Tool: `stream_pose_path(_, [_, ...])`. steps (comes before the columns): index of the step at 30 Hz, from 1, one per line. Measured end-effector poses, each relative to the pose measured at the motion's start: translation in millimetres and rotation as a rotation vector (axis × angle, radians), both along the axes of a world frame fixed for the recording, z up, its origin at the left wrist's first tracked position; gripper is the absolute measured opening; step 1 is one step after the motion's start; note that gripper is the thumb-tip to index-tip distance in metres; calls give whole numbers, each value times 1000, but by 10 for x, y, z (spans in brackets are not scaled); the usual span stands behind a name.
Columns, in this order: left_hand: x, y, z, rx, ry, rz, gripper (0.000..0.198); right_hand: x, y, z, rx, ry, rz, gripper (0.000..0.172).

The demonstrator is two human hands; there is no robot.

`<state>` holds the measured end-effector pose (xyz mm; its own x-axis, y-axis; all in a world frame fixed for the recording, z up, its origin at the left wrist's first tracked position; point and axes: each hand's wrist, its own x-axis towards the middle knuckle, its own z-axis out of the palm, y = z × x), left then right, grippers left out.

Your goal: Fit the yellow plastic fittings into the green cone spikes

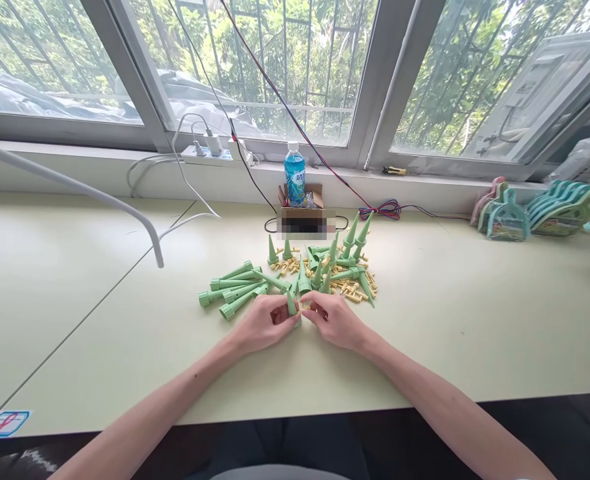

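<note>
My left hand [269, 323] is closed round a green plastic plant-watering spike [291, 304], whose pointed end tilts up. Just right of it, my right hand [332, 319] pinches a small yellow plastic fitting [305, 306] against the spike's side; the fingers partly hide it. Behind both hands lies a heap of loose yellow T-shaped fittings [353, 291], with more green spikes [303, 277] standing or lying among them. To the left, several green spikes [232, 293] lie on their sides, wide collars toward the left.
A blue-liquid bottle [295, 175] stands in a small cardboard box [302, 213] by the window sill. Coiled wire [387, 209] and stacked small dustpans [509, 217] are at the back right. A white cable [125, 200] arches over the table [125, 360] at left.
</note>
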<state>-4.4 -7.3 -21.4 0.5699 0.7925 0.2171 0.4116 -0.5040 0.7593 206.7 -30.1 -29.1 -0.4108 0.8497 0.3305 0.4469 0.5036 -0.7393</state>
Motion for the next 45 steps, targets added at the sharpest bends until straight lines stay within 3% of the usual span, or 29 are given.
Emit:
stream_pose_path(8, [23,-18,25,35,12,-20,14,1,32,-15,2,34,8,13])
stream_pose_path(17, [26,-18,40,103,-4,-44,18,-8,42,-38,4,-47,27,34])
stream_pose_path(27, [28,-1,13,142,-34,-39,12,-29,18,-18,-59,-80,-33,40])
stream_pose_path(32, [29,0,4,83,-31,-18,13,-43,20,-18,-44,-31,-56,40])
stream_pose_path(37, [22,21,-11,65,-48,59,28,-35,1,9,-51,8,-25,14])
stream_pose_path(41, [25,20,49,-53,-121,71,23,-22,-2,-1,-43,28,0,23])
stream_pose_path(45, [32,14,103,-220,-196,84,30,-20,10,-17,14,46,11,18])
